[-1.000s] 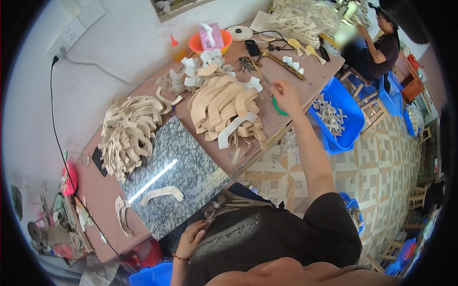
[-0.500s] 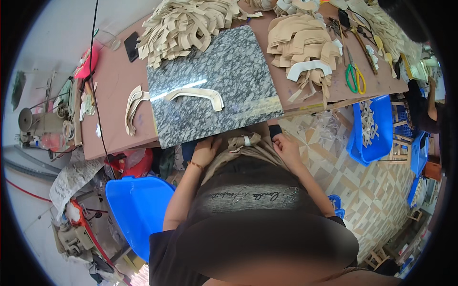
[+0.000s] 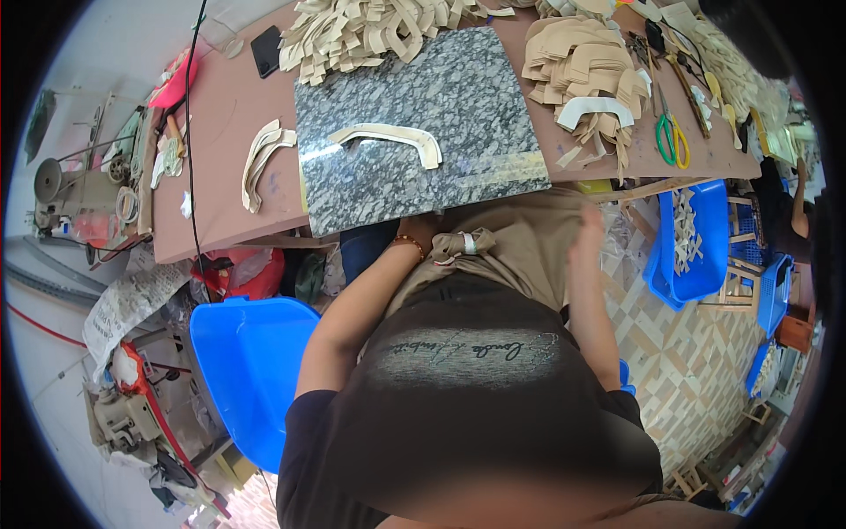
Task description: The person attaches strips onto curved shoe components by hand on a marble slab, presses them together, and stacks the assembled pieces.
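A khaki cloth point(image 3: 520, 234), knotted at my waist, lies spread over my lap below the table edge. My left hand point(image 3: 423, 227) reaches under the front edge of the grey speckled stone slab point(image 3: 414, 97), by the cloth; its fingers are hidden. At the cloth's right edge is my right hand point(image 3: 585, 236), smeared by motion, so its grip does not show. On the slab rests a curved cream strip point(image 3: 388, 134). Several similar curved strips point(image 3: 262, 163) lie stacked on the table just left of the slab.
Heaps of cream pieces point(image 3: 370, 35) and tan pieces point(image 3: 582, 62) cover the far table. Scissors point(image 3: 670, 141) with green and yellow handles lie at right, a black phone point(image 3: 264, 51) at far left. Blue tubs stand left point(image 3: 256, 379) and right point(image 3: 705, 264). A dark cable hangs at left.
The khaki cloth has spread wider over my lap. My right hand has moved outward and forward; my left has slid forward under the slab's edge. The view has shifted slightly.
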### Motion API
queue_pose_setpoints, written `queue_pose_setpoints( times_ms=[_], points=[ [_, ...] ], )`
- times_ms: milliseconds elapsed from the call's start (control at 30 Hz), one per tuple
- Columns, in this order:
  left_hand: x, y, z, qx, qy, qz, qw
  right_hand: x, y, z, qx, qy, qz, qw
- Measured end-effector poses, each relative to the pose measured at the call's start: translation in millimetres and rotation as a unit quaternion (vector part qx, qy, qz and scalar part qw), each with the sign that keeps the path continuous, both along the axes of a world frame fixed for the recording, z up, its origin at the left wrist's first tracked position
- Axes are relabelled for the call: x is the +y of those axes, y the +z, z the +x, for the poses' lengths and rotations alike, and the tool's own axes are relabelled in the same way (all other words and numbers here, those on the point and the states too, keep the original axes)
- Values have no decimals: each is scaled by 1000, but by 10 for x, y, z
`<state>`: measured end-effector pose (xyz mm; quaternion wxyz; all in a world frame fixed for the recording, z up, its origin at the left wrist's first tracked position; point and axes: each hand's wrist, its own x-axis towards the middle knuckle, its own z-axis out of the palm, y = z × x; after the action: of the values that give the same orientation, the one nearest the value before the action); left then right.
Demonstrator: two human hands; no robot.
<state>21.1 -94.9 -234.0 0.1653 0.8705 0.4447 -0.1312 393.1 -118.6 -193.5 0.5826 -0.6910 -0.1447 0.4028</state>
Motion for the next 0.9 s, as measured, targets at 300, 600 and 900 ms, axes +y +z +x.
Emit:
queue_pose_setpoints(
  times_ms=[300, 600, 900],
  points=[
    [36, 814, -12, -137, 208, -180, 952, -931, -715, 937, -79, 254, -275, 924],
    [-308, 420, -565, -89, 296, 265, 914, -181, 307, 59, -449, 321, -88, 829],
    [-791, 1112, -973, -251, 371, 419, 790, -53, 715, -948, -468, 539, 66, 697]
  ],
)
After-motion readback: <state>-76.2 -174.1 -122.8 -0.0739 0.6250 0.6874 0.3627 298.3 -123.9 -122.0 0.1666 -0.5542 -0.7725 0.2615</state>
